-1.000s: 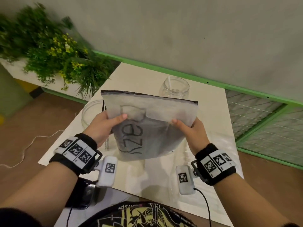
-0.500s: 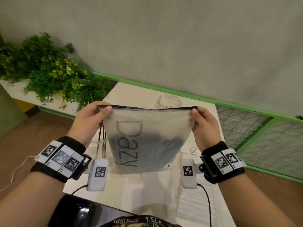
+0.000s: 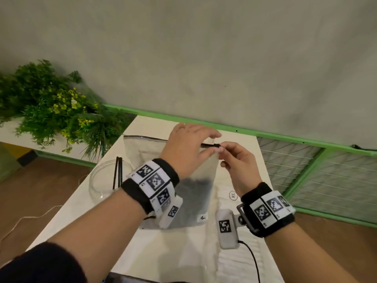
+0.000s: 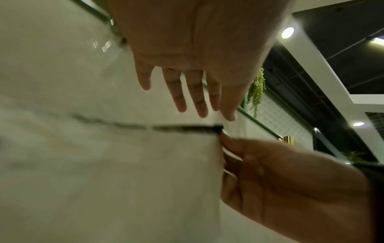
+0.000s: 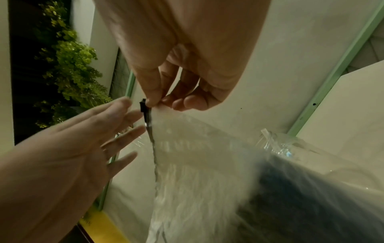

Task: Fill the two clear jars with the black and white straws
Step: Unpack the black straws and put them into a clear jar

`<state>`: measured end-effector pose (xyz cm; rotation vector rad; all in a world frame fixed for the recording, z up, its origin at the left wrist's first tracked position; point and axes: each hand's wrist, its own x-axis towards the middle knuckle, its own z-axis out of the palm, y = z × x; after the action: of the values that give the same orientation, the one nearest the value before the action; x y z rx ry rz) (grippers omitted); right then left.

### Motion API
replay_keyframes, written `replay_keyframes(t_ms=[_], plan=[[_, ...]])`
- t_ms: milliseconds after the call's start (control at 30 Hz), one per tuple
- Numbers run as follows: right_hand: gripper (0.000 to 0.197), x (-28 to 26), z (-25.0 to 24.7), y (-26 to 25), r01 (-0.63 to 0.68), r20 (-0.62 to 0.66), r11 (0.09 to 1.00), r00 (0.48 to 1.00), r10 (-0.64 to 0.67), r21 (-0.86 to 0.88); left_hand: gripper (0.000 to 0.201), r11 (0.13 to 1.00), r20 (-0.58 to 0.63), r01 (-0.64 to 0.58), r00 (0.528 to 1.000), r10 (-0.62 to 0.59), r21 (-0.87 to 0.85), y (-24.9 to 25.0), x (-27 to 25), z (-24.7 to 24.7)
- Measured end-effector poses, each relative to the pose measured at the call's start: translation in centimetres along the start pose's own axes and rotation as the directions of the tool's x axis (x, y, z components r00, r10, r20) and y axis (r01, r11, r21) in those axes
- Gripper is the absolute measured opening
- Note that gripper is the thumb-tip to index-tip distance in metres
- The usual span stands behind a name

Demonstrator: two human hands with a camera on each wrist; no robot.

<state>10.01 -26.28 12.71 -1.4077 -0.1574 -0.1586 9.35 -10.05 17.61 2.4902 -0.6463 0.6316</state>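
A frosted zip bag [image 3: 142, 154] stands upright on the white table [image 3: 163, 252], with a dark mass of straws [image 3: 193, 201] in its lower part. My right hand [image 3: 221, 149] pinches the bag's top right corner beside the black zipper slider [image 3: 214, 145]. My left hand [image 3: 211, 144] has crossed over to that corner, its fingers [image 5: 124, 123] straight and spread right by the slider [image 5: 143, 105], gripping nothing. A clear jar [image 3: 100, 180] at the left holds black straws [image 3: 118, 172]. A second clear jar [image 5: 278, 144] with a white straw shows behind the bag.
A green plant [image 3: 51, 111] fills a ledge at the left. A green rail [image 3: 285, 137] and wire mesh [image 3: 326, 170] border the table's far and right sides. A white cord [image 3: 30, 219] lies on the brown floor. An XL sticker [image 3: 233, 195] lies on the table.
My left hand has let go of the bag's top left corner and crossed to the right corner by the slider. My right hand keeps its pinch there.
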Motion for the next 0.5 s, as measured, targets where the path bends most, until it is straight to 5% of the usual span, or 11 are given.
replay_keyframes(t_ms=[300,500], plan=[[0.017,-0.3,0.7,0.1,-0.022,-0.024,0.995,0.999,0.024,0.097,0.02,0.994,-0.174,-0.008,0.985,-0.012,-0.113,0.2,0.4,3.0],[0.017,-0.2,1.1,0.4,-0.024,-0.08,0.997,0.996,0.03,0.075,0.017,0.999,-0.06,0.049,0.997,-0.049,0.003,-2.2,0.2,2.1]])
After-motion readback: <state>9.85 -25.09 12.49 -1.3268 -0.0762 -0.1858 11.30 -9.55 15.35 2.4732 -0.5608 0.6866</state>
